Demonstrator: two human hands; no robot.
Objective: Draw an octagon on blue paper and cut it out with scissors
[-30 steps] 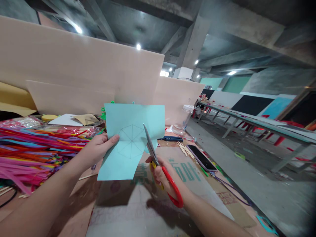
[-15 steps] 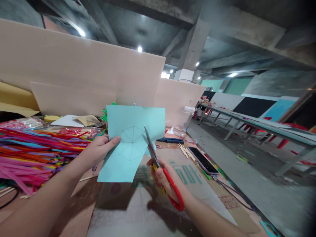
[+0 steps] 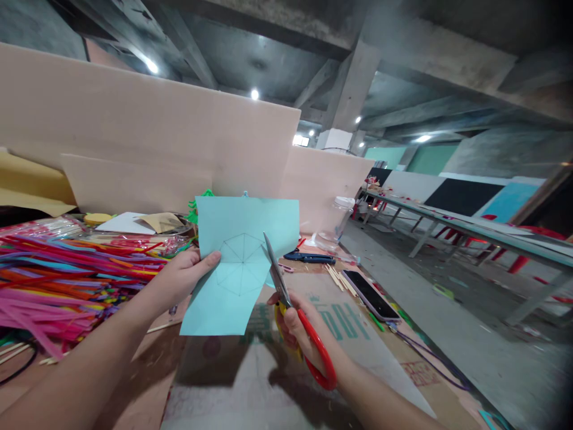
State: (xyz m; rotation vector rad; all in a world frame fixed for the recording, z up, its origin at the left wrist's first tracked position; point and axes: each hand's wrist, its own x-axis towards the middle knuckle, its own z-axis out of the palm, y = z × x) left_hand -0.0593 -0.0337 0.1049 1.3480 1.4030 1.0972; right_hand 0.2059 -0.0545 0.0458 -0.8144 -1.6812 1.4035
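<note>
My left hand point(image 3: 192, 272) pinches the left edge of a light blue sheet of paper point(image 3: 248, 218), thumb on the near face. Faint pencil lines on the sheet form a polygon with spokes from its centre. The lower right part of the sheet has been cut, and a flap hangs behind the blades. Closed round the handles of a pair of scissors point(image 3: 316, 352), my right hand point(image 3: 299, 328) holds them with the tips up. One handle is red, the other yellow. The blades lie at the paper's right side, by the drawing's edge.
Colourful pipe cleaners point(image 3: 67, 280) are heaped at the left. On the right of the cardboard-covered table point(image 3: 295, 382) lie a phone point(image 3: 371, 295), thin wooden sticks point(image 3: 340, 279) and a dark blue tool point(image 3: 310, 257). A clear jar point(image 3: 338, 218) stands behind, near pale upright boards point(image 3: 147, 131).
The view has shifted slightly, so everything sits a little lower in it. Both hands keep their grip, and the scissor blades look slightly closer together at the paper.
</note>
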